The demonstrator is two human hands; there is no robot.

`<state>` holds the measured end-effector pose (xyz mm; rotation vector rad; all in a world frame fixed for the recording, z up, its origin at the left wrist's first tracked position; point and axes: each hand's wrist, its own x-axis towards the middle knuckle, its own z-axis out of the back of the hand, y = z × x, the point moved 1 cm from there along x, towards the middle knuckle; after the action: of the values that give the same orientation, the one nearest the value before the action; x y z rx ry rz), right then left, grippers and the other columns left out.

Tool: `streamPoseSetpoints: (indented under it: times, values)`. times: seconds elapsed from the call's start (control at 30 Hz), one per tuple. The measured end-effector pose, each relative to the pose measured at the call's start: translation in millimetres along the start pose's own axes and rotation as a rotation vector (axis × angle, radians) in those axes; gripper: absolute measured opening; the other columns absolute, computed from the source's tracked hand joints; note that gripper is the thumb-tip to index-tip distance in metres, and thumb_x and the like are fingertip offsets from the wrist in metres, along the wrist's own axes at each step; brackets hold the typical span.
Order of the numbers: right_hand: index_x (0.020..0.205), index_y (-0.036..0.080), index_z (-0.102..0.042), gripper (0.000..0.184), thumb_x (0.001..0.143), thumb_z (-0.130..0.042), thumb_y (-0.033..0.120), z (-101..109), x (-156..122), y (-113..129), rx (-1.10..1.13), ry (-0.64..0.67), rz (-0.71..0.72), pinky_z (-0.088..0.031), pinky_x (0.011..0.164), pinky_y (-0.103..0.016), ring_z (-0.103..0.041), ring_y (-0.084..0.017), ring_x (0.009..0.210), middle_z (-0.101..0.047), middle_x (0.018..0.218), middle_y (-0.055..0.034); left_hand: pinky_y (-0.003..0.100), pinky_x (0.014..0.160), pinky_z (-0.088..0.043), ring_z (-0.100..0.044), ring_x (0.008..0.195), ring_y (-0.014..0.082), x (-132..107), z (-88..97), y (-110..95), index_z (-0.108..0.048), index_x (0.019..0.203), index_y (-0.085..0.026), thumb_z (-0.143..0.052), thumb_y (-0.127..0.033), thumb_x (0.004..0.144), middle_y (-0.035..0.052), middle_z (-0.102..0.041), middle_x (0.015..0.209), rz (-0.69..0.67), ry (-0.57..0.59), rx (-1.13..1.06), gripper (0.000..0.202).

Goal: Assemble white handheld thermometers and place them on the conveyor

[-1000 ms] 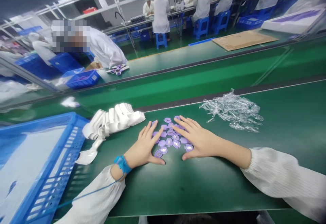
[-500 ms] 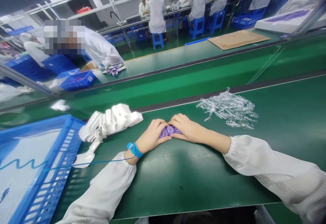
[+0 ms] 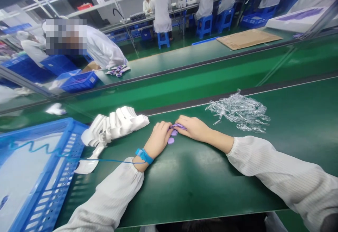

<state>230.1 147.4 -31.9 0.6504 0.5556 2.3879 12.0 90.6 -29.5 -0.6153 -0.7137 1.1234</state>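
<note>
Our right hand (image 3: 194,128) keeps a narrow grip round several small purple pieces (image 3: 180,126) on the green worktop (image 3: 190,186); our left hand (image 3: 159,136) curls beside them, though we cannot tell whether its grip holds any. A purple oval (image 3: 171,140) lies loose just beside.
</note>
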Motion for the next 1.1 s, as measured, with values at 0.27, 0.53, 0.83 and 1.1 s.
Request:
streamPoseSetpoints:
  times: [0.27, 0.53, 0.83, 1.1]
  values:
    - [0.120, 0.026, -0.074, 0.025, 0.110, -0.056, 0.039, 11.6, 0.1, 0.8, 0.174, -0.144, -0.080, -0.055, 0.088, -0.038, -0.072, -0.024, 0.098, -0.075, 0.108, -0.0069, 0.031, 0.092, -0.047, -0.059, 0.094, 0.0236, -1.5, 12.1, -4.7, -0.074, 0.099, -0.024, -0.070, -0.022, 0.098, 0.0042, -0.066, 0.097, 0.123, -0.199, -0.265, 0.004]
    - [0.128, 0.028, -0.078, 0.028, 0.108, -0.060, 0.037, 11.9, -0.6, -2.1, 0.309, -0.097, 0.005, -0.057, 0.086, -0.039, -0.069, -0.023, 0.094, -0.068, 0.108, -0.0079, 0.018, 0.056, -0.041, -0.051, 0.064, 0.0102, 1.9, 12.8, -5.2, -0.071, 0.100, -0.019, -0.081, -0.028, 0.090, -0.0006, -0.063, 0.085, 0.369, -0.366, -0.716, 0.016]
    - [0.113, 0.025, -0.079, 0.026, 0.108, -0.063, 0.045, 8.7, 1.0, -1.1, 0.244, -0.078, 0.019, -0.055, 0.078, -0.034, -0.068, -0.020, 0.087, -0.069, 0.103, -0.0064, 0.010, 0.034, -0.021, -0.039, 0.051, 0.0033, 3.0, 25.6, -38.6, -0.058, 0.089, -0.017, -0.072, -0.022, 0.092, -0.0043, -0.046, 0.077, 0.648, -0.221, -1.356, 0.015]
    - [0.100, 0.021, -0.072, 0.012, 0.105, -0.066, 0.031, 28.0, -3.2, 29.3, 0.292, -0.400, 0.069, -0.054, 0.075, -0.032, -0.068, -0.017, 0.079, -0.070, 0.089, -0.0028, 0.022, 0.054, -0.059, -0.072, 0.070, 0.0168, -27.0, -13.4, -64.6, -0.071, 0.099, -0.010, -0.042, -0.048, 0.113, 0.0097, -0.068, 0.087, 0.882, 0.128, -1.647, 0.050]
